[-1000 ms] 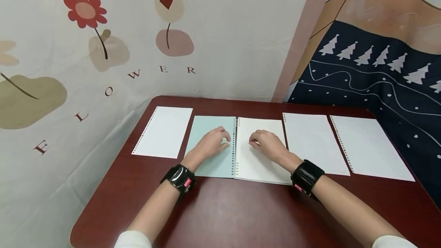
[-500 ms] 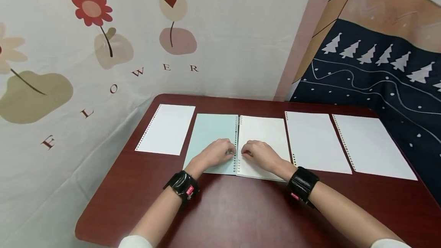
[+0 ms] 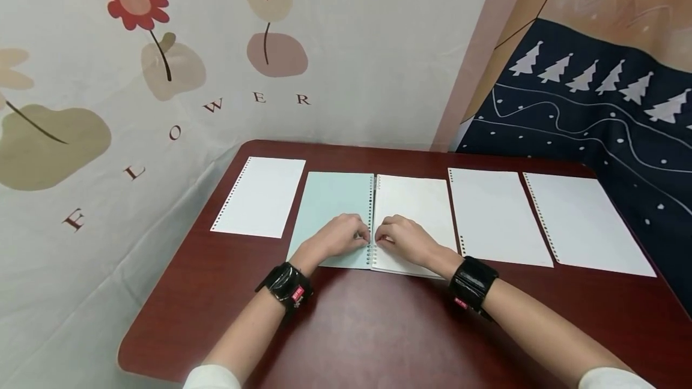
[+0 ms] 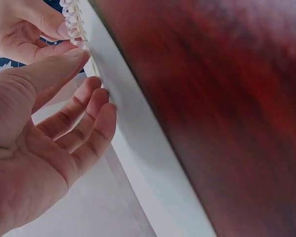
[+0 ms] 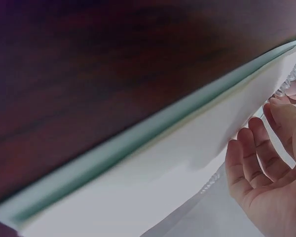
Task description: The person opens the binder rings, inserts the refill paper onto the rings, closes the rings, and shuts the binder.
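Note:
A loose-leaf notebook lies open in the head view, its pale green cover (image 3: 337,194) on the left and white pages (image 3: 413,197) on the right. Down the middle runs a clear plastic ring binding (image 4: 74,22). From the left, my left hand (image 3: 342,235) pinches the lower rings between thumb and index finger, its other fingers loosely bent over the cover. My right hand (image 3: 406,237) meets it from the page side, thumb and index finger pinching the same stretch of rings. The pinched rings are mostly hidden by the fingertips in the wrist views.
One loose punched sheet (image 3: 259,197) lies left of the notebook. To the right are two more punched sheets, a nearer one (image 3: 500,215) and an outer one (image 3: 589,224). All rest on a dark red table (image 3: 367,329) against a printed fabric wall (image 3: 367,47).
Both hands have come down and inward from above the cover and page to the lower binding. Over the last half second they have stayed there, moving only slightly.

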The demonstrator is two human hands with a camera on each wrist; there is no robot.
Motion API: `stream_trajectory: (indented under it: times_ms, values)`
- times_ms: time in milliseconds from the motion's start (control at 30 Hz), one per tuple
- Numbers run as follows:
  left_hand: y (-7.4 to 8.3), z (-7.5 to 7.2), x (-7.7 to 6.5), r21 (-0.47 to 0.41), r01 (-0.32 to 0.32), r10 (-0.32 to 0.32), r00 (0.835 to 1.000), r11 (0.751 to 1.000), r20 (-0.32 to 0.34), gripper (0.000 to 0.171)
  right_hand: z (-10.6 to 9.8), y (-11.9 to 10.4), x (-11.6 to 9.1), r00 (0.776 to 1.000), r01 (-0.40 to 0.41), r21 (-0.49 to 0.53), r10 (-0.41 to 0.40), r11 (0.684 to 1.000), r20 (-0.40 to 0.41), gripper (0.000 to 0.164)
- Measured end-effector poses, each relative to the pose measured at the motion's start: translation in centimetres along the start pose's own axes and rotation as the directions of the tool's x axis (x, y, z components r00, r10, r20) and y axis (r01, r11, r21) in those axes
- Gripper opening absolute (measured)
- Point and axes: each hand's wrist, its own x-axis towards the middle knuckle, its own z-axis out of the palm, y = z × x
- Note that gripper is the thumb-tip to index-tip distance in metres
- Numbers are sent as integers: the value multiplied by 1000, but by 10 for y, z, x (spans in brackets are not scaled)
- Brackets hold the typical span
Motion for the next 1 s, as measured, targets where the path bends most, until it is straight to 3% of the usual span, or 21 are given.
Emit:
stream_trajectory:
  times_ms: [167, 467, 767, 1000]
  values:
    - [4, 0, -3, 9, 19, -19, 1000, 1000, 6, 6, -1, -5, 1, 1000, -4, 18, 4, 1000, 28, 7]
    - [12, 3, -2, 84, 71, -70, 997, 994, -24, 6, 4, -9, 4, 1000, -28, 17, 28, 999, 11, 11]
    - [14, 2, 5, 124, -3, 8, 999, 992, -42, 12, 2, -11, 2, 997, -78, 17, 78, 997, -20, 10]
    - [13, 3, 5, 143, 31, -28, 999, 989, -24, 12, 2, -10, 4, 998, -68, 25, 68, 997, -13, 11]
